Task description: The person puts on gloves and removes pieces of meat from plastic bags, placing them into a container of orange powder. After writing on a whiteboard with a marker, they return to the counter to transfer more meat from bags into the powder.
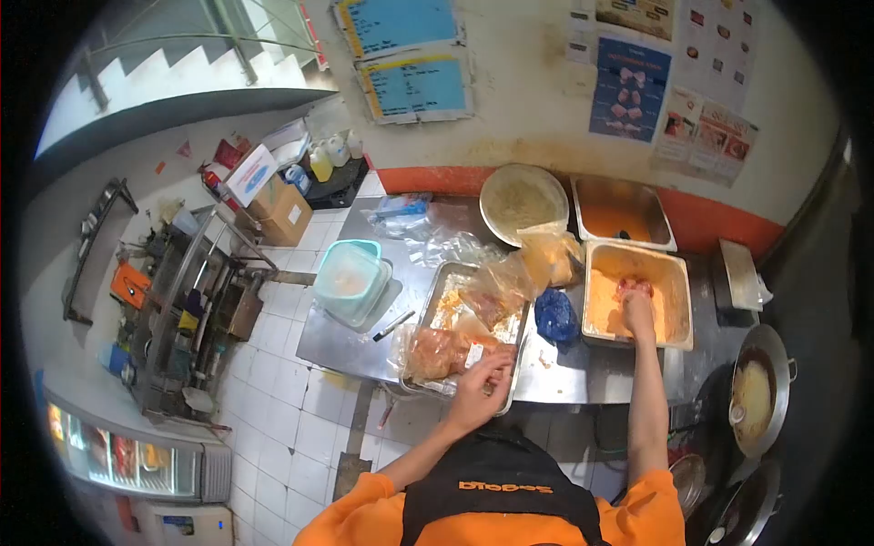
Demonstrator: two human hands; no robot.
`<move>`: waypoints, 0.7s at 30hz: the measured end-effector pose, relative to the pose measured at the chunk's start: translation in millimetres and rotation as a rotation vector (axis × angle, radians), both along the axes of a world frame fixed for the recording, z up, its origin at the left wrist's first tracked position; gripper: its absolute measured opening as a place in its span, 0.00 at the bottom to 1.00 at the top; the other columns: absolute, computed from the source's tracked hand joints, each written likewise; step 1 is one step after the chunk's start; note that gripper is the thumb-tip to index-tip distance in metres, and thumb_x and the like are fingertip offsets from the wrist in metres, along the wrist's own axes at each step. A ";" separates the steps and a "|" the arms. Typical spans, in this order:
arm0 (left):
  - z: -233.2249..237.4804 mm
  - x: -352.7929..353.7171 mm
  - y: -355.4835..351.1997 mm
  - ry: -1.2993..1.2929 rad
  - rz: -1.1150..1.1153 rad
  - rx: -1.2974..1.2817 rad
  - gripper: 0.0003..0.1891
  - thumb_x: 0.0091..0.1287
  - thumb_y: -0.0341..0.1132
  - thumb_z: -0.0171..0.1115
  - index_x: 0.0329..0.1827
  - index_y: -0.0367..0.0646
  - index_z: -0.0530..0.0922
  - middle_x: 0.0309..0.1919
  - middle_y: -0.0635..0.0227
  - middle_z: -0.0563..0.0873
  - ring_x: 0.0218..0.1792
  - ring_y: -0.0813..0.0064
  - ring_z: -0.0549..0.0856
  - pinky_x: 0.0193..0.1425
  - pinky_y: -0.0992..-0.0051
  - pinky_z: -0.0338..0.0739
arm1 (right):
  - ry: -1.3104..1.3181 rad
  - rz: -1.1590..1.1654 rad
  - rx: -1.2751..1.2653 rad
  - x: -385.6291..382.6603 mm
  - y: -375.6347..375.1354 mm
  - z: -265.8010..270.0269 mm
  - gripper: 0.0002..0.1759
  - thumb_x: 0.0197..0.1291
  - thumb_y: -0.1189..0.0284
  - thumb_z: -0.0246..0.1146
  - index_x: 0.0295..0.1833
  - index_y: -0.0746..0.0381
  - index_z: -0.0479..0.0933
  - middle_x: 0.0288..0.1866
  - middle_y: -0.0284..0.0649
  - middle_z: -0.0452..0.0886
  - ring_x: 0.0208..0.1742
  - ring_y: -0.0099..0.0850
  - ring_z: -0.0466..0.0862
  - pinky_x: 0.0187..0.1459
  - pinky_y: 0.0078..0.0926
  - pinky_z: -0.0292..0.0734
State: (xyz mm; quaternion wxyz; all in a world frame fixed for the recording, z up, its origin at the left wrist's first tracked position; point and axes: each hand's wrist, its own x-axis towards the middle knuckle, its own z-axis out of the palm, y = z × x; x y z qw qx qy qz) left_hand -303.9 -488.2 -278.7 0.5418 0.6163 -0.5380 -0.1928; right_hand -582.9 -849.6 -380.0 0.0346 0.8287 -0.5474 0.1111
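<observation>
Black apron with orange lettering (505,455), before a stainless-steel table (564,384). Reddish raw meat (635,287) lies directly ahead of the nearer right hand (639,314), inside a rectangular steel tub (678,314) of orange powder (608,296); grip cannot be told. Left hand (485,387): loosely curled beside bagged meat (437,353) in a metal tray (522,341). Floor: white tiles (296,437).

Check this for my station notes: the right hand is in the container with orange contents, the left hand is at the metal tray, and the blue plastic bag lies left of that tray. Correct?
Not quite: the head view shows the blue plastic bag right of the metal tray, between it and the container. The rest stands.
</observation>
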 end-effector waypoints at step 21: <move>9.7 -143.6 -225.7 0.068 -0.429 -0.297 0.15 0.63 0.28 0.70 0.53 0.35 0.83 0.41 0.53 0.88 0.43 0.55 0.90 0.46 0.64 0.84 | -1.254 0.116 0.175 -12.8 131.9 103.9 0.21 0.72 0.83 0.53 0.68 0.72 0.76 0.59 0.53 0.85 0.58 0.40 0.86 0.59 0.33 0.79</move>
